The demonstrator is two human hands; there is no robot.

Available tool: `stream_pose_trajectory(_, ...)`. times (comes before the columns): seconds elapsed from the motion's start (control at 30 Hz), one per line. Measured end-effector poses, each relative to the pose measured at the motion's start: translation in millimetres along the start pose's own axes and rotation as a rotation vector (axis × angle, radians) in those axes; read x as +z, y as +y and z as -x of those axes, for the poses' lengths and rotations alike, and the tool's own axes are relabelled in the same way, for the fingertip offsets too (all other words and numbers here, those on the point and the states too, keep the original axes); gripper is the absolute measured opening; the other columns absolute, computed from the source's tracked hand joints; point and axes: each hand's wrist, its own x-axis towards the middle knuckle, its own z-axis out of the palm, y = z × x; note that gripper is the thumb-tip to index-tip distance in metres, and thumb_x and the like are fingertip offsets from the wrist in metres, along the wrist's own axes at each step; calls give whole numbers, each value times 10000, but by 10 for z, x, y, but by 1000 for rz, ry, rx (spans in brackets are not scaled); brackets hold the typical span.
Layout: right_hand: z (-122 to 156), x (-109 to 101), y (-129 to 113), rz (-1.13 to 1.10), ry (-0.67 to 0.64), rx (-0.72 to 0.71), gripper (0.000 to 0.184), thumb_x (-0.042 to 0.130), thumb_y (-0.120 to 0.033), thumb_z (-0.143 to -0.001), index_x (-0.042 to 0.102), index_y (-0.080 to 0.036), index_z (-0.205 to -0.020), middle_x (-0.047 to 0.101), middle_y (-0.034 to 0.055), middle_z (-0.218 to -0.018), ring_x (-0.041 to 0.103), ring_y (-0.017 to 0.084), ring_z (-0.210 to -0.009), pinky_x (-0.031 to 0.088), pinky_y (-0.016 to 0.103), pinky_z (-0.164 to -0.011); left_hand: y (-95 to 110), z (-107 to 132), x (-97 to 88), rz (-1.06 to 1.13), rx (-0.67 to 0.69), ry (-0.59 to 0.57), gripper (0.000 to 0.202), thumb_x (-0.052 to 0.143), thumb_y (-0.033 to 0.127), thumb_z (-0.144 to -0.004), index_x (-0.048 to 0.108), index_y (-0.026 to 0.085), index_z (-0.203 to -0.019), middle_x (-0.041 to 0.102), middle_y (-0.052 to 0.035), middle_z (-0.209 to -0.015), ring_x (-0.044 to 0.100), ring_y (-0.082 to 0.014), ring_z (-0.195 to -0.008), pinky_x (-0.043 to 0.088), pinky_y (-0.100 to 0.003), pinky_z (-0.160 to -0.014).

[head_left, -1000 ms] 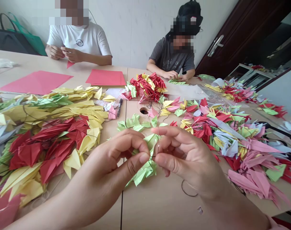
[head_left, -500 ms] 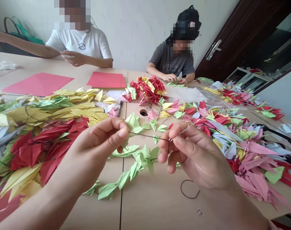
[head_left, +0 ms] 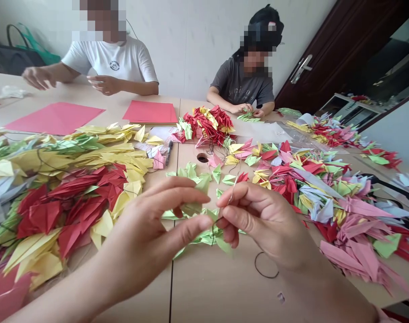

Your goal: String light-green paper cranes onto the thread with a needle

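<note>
My right hand (head_left: 254,220) pinches a thin metal needle (head_left: 233,188) that points up and away between thumb and fingertips. A short length of dark thread (head_left: 213,232) hangs just below those fingertips. My left hand (head_left: 164,220) is close beside it, thumb and fingers spread apart; its thumb tip is near the thread, though I cannot tell whether they touch. Behind and beneath both hands lie light green folded paper cranes (head_left: 190,171), partly hidden by my fingers. On the table near my right wrist rests a dark loop of cord (head_left: 266,264).
Heaps of folded paper, red (head_left: 42,215), yellow (head_left: 106,157) and pink (head_left: 361,255), flank my hands. Farther back are pink sheets (head_left: 56,117), a red paper stack (head_left: 150,112), a black pen (head_left: 169,152) and a table hole (head_left: 202,157). Two people (head_left: 113,63) sit opposite, using their hands.
My left hand has let go of the stretched thread and moved right, its fingers spreading. The needle now points more upright in my right hand. The left co-worker's outstretched arm has drawn back.
</note>
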Motion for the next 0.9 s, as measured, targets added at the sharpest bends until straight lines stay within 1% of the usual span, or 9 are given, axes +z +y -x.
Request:
stream_pose_trajectory(0.07,-1,27,21,27,-31,-14,11,677,-203,-921,669,-197,-923,658,-45,-703,632,29,-567,542,99,-557,10,11,43,48,-10,-80,197,702,415,-864,753,290,-1008,696,-15,-1031,662,-181,-938,503,-228,-771)
stream_pose_trajectory(0.17,17,70,51,107,-25,-19,24,669,-194,-919,660,-198,-941,623,-48,-703,608,31,-570,529,99,-542,-21,12,103,206,-55,-141,157,646,388,-917,760,280,-917,691,-1,-931,661,-145,-840,498,-216,-733)
stream_pose_trajectory(0.27,41,87,60,189,1,-42,94,659,-175,-920,657,-222,-1002,611,-55,-725,601,25,-591,519,90,-554,-58,11,131,381,-104,-189,157,653,376,-917,753,259,-886,691,0,-873,667,-150,-832,509,-236,-761)
stream_pose_trajectory(0.37,53,67,46,172,-2,-50,135,643,-163,-928,642,-240,-1039,603,-67,-696,598,27,-573,520,95,-543,-59,18,138,434,-143,-185,137,709,383,-874,763,262,-908,703,-11,-902,667,-168,-844,522,-267,-779)
stream_pose_trajectory(0.43,51,46,39,142,-18,-30,116,636,-192,-940,638,-242,-1044,599,-68,-676,597,32,-559,527,108,-537,-48,25,143,450,-152,-168,119,722,367,-866,766,258,-886,703,-15,-908,665,-171,-841,530,-275,-778)
stream_pose_trajectory(0.53,38,25,48,88,-58,4,85,640,-235,-949,649,-237,-1033,607,-63,-684,595,31,-552,531,115,-538,-44,31,163,503,-150,-159,96,718,320,-873,758,237,-848,700,-20,-887,670,-181,-870,532,-291,-820)
stream_pose_trajectory(0.7,18,28,71,-23,-112,80,87,642,-266,-951,672,-243,-1029,625,-52,-707,604,29,-559,509,100,-506,-81,23,209,615,-179,-216,106,687,256,-900,707,202,-812,689,-22,-837,666,-181,-865,516,-316,-858)
stream_pose_trajectory(0.8,30,30,52,-3,-113,80,113,640,-268,-950,659,-248,-1060,629,-46,-721,604,37,-578,518,122,-535,-101,23,210,642,-199,-202,109,677,249,-909,684,202,-810,667,-7,-836,650,-157,-850,507,-289,-839)
stream_pose_trajectory(0.9,60,29,9,127,-67,-9,173,636,-195,-933,643,-258,-1094,606,-45,-767,600,52,-646,522,154,-595,-106,26,177,640,-206,-178,109,674,281,-915,677,219,-825,639,21,-832,620,-116,-821,490,-221,-781)
